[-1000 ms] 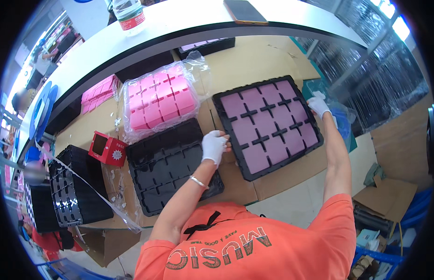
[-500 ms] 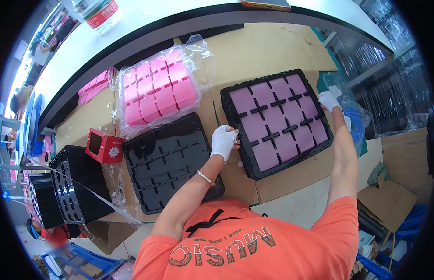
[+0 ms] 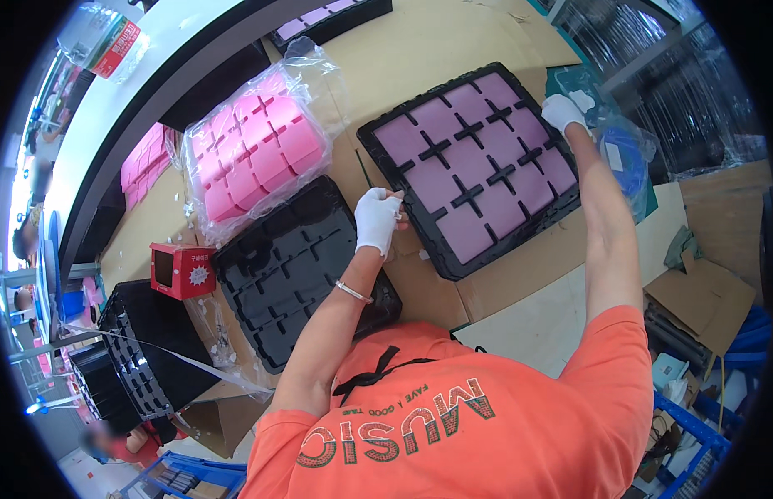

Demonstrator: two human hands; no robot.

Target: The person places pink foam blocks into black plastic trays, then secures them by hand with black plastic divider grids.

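Observation:
A black plastic tray [image 3: 421, 223] lies tilted across the cardboard in front of me. Purple foam pads [image 3: 486, 150] fill it, with black cross-shaped slots between them. My left hand [image 3: 376, 223], in a white fingerless-tipped glove, grips the tray's left edge with the fingers closed. At the right edge, my gloved right hand [image 3: 565, 114] is closed on the rim, its fingertips partly hidden. Left of my left hand lies a second black tray [image 3: 278, 270] without pads, partly behind my forearm.
Pink foam pads [image 3: 253, 150] in clear plastic lie farther back. A small red box [image 3: 189, 270] stands near stacked black trays [image 3: 166, 349]. Another purple-padded tray [image 3: 361, 18] sits at the back by the white shelf [image 3: 166, 33], which holds a bottle [image 3: 99, 40]. Blue film roll [image 3: 623, 158] is right.
Both hands have moved the purple-padded tray farther away and turned it slightly. My view has shifted too, bringing another purple-padded tray into sight at the back.

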